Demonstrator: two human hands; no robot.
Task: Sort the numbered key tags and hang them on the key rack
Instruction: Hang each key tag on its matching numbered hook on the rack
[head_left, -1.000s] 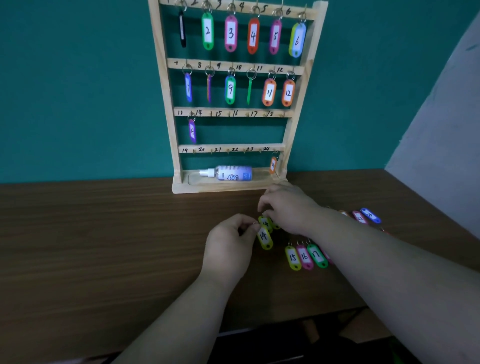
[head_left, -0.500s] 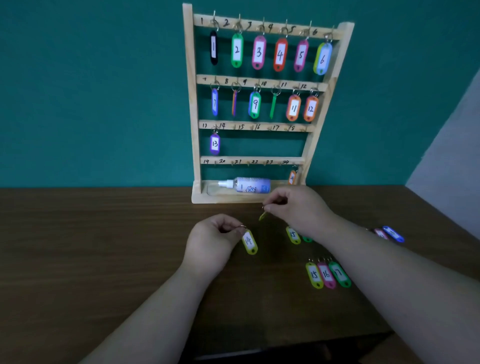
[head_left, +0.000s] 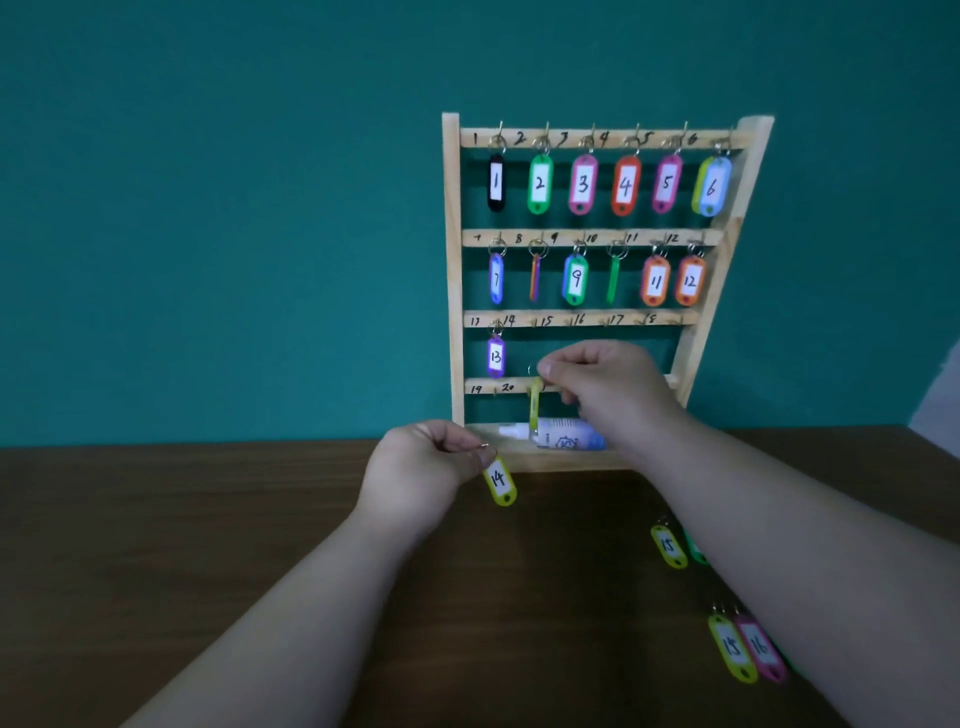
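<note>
The wooden key rack (head_left: 452, 270) stands against the teal wall, with tags 1 to 12 on its top two rows and a purple tag 13 (head_left: 496, 356) on the third. My left hand (head_left: 426, 475) pinches the ring of a yellow tag 14 (head_left: 500, 482) just above the table, in front of the rack's base. My right hand (head_left: 608, 384) is raised before the rack's lower rows and holds a second yellow tag (head_left: 535, 408) by its ring, edge-on, its number hidden. Loose tags lie on the table at the right: a yellow 15 (head_left: 669, 545), another yellow tag (head_left: 731, 647), a pink 16 (head_left: 761, 647).
A white spray bottle (head_left: 558, 432) lies in the rack's bottom tray, partly behind my right hand. The brown wooden table (head_left: 208, 545) runs across the foreground. A pale wall (head_left: 940, 400) shows at the far right.
My right hand has lifted its yellow tag from the table up to the rack's lower rows. My left hand has raised tag 14 toward the rack base. The view has swung left.
</note>
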